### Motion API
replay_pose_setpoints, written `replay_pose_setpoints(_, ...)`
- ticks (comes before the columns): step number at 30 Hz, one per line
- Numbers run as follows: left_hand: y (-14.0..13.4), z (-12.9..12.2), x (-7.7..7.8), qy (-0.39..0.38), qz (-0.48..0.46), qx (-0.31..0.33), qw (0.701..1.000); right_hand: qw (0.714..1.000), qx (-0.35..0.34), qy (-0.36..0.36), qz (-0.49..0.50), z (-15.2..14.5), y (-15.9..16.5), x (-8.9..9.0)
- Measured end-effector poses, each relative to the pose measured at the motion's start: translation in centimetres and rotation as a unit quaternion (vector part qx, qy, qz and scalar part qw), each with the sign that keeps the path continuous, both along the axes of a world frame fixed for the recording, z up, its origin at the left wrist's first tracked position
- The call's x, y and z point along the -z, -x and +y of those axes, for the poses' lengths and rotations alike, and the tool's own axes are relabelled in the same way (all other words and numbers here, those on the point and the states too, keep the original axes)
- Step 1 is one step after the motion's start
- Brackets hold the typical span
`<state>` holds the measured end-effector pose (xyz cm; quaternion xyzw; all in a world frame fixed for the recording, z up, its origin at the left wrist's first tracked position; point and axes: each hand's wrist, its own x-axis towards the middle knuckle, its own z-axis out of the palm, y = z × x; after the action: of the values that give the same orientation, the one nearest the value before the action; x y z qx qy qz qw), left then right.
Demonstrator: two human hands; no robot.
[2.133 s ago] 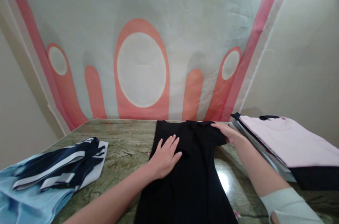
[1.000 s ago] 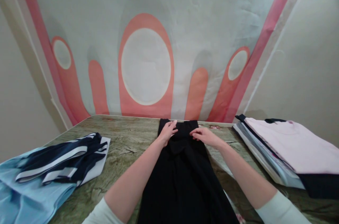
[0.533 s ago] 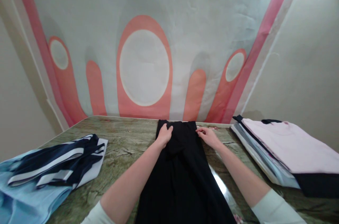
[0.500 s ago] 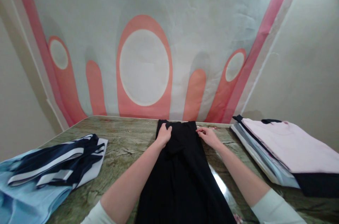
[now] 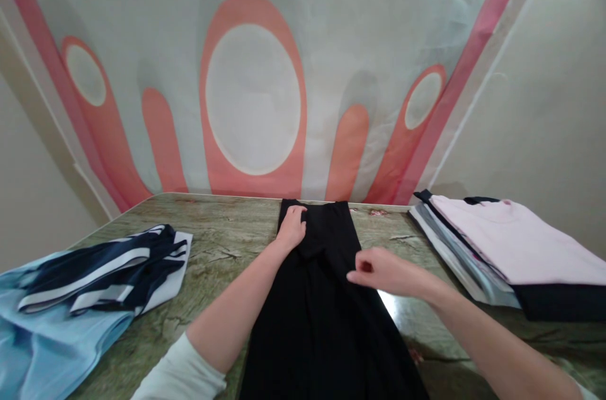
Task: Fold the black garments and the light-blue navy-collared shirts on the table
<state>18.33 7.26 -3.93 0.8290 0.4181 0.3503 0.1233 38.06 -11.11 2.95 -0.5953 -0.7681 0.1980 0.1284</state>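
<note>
A long black garment (image 5: 322, 324), trousers or a skirt, lies lengthwise on the table with its narrow waist end at the back edge. My left hand (image 5: 292, 228) is closed on the cloth near the left side of the waist. Over the garment's right edge, lower down, is my right hand (image 5: 381, 270). Its fingers are curled in towards the thumb, and no cloth shows in them. A small fold or flap of black cloth lies across the garment between the hands.
Left on the wood-patterned table (image 5: 222, 223) lie a navy garment with white stripes (image 5: 104, 267) and light blue clothing (image 5: 71, 343). A stack of folded clothes at right has a pink shirt (image 5: 511, 239) on top. Behind stands a wall with pink shapes (image 5: 253, 97).
My right hand has left the waist's right corner and come nearer, down along the right edge, its fingers curling. My left hand stays at the waist. The view has tilted slightly.
</note>
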Motion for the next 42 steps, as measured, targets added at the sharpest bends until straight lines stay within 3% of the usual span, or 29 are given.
replay_pose_setpoints(3,-0.1,0.1,0.5,-0.030,-0.006,0.016,0.999,0.990,0.018,0.013,-0.140,-5.3,2.5,-0.8)
replay_pose_setpoints(6,-0.1,0.4,0.6,-0.054,-0.039,0.015,0.998,0.980,0.035,0.018,-0.195,-7.7,2.7,-0.9)
replay_pose_setpoints(8,0.0,0.6,0.5,-0.061,-0.065,0.007,0.996,0.988,0.018,0.087,-0.123,-7.7,1.6,-1.1)
replay_pose_setpoints(10,0.2,1.0,0.4,-0.062,-0.086,-0.008,0.994,0.980,-0.013,0.195,0.020,-6.9,0.3,-1.5)
replay_pose_setpoints(14,0.6,1.5,0.3,-0.058,-0.113,-0.040,0.991,0.907,-0.044,0.320,0.269,-5.7,-0.6,-1.8)
replay_pose_setpoints(17,0.6,1.6,0.3,-0.053,-0.122,-0.048,0.990,0.880,-0.054,0.368,0.296,-5.9,0.4,-1.3)
replay_pose_setpoints(19,0.5,1.5,0.3,-0.049,-0.122,-0.047,0.990,0.906,-0.045,0.342,0.246,-6.5,1.3,-1.2)
replay_pose_setpoints(22,0.3,1.3,0.2,-0.042,-0.121,-0.042,0.991,0.972,-0.048,0.189,0.129,-8.0,2.6,-2.2)
replay_pose_setpoints(24,0.2,1.1,0.1,-0.039,-0.120,-0.042,0.991,0.986,-0.095,0.120,0.074,-9.0,3.6,-3.3)
replay_pose_setpoints(29,0.3,0.8,-0.2,-0.027,-0.123,-0.051,0.991,0.973,-0.209,0.100,0.005,-10.0,6.2,-4.5)
replay_pose_setpoints(36,0.1,1.0,-0.4,0.033,-0.152,-0.066,0.986,0.958,-0.272,0.066,-0.064,-9.0,7.4,-2.8)
replay_pose_setpoints(42,0.0,1.1,-0.6,0.090,-0.205,-0.091,0.970,0.957,-0.278,0.033,-0.082,-8.7,7.3,-2.0)
